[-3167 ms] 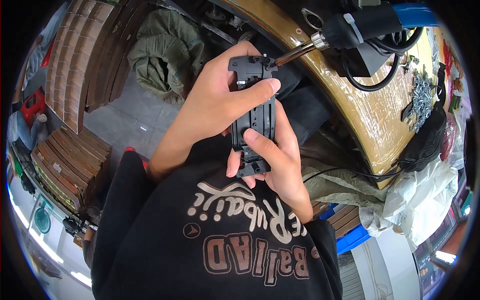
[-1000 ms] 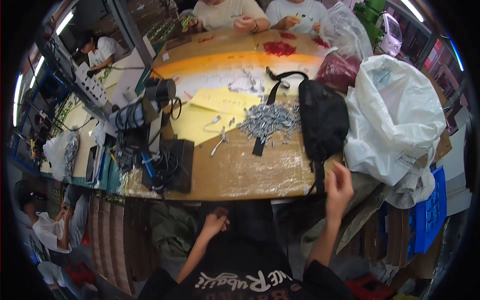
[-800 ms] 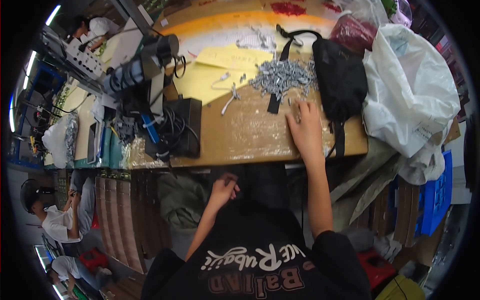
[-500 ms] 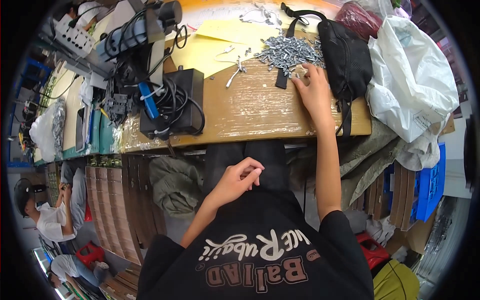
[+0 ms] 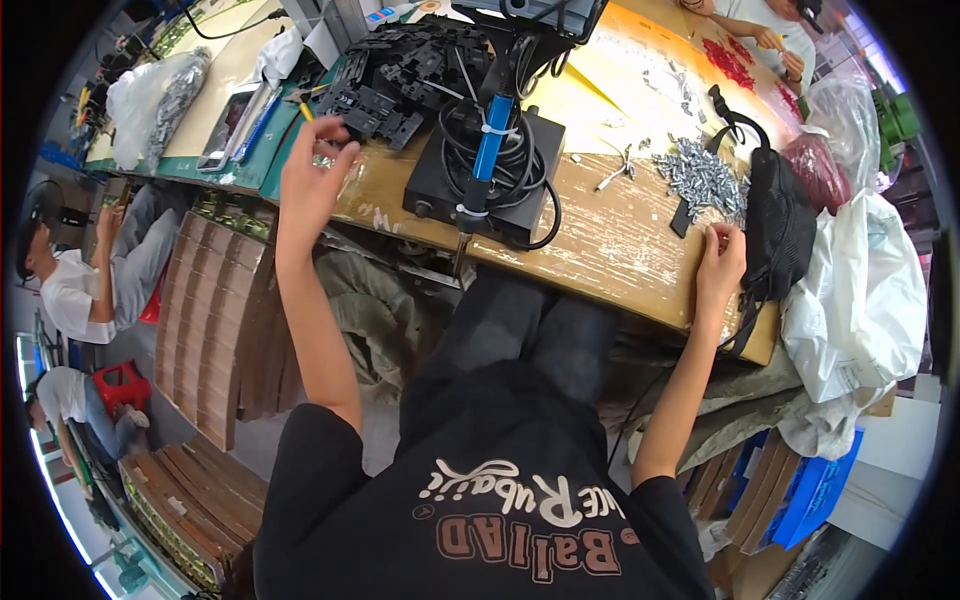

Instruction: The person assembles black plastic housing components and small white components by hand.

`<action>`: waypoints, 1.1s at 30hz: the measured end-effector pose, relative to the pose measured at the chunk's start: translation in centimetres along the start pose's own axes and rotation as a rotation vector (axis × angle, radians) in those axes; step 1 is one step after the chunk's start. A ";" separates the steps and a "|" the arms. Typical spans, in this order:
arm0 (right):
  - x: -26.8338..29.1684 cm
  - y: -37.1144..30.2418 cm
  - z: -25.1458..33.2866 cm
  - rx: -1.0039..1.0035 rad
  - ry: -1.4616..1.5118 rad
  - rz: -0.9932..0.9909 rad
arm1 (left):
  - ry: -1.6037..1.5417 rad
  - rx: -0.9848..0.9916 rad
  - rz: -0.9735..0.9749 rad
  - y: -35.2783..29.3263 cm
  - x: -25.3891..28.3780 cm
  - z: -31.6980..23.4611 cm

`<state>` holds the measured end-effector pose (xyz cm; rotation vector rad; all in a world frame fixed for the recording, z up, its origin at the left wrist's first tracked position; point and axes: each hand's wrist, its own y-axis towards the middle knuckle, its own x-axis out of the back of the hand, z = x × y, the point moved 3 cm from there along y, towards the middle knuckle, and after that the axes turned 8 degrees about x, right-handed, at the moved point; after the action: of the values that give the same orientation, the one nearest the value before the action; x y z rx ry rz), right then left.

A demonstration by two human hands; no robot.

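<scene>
My left hand (image 5: 318, 175) is raised at the table's left part, just beside a heap of black plastic parts (image 5: 385, 85). Its fingers are curled but apart, and I see nothing held. A tool's yellow handle (image 5: 307, 112) shows by its fingertips. At the right, my right hand (image 5: 722, 258) rests on the table below a pile of small silver metal parts (image 5: 703, 180). Its fingertips are pinched together; whatever is between them is too small to make out. A black waist bag (image 5: 782, 225) lies right beside that hand.
Between my hands stands a black box (image 5: 535, 165) with coiled cable and a blue-handled tool (image 5: 490, 138). Short white cables (image 5: 617, 172) lie near yellow paper (image 5: 590, 125). A white plastic bag (image 5: 865, 300) hangs at the right edge. Another person's hands (image 5: 787, 55) work across the table.
My left hand has gone from my lap to the black parts at the left. My right hand stays near the metal pile, fingers now closer together. The view has swung left.
</scene>
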<state>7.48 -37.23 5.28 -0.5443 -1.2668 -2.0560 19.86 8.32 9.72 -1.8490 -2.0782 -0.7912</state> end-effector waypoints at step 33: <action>0.0 -0.4 -0.4 -0.292 0.301 -0.074 | 0.132 -0.470 -0.111 1.1 -1.5 0.3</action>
<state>7.21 -37.47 4.87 -0.3015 -0.8292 -2.2991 21.21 7.28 8.92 -1.8377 -2.0488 -1.4947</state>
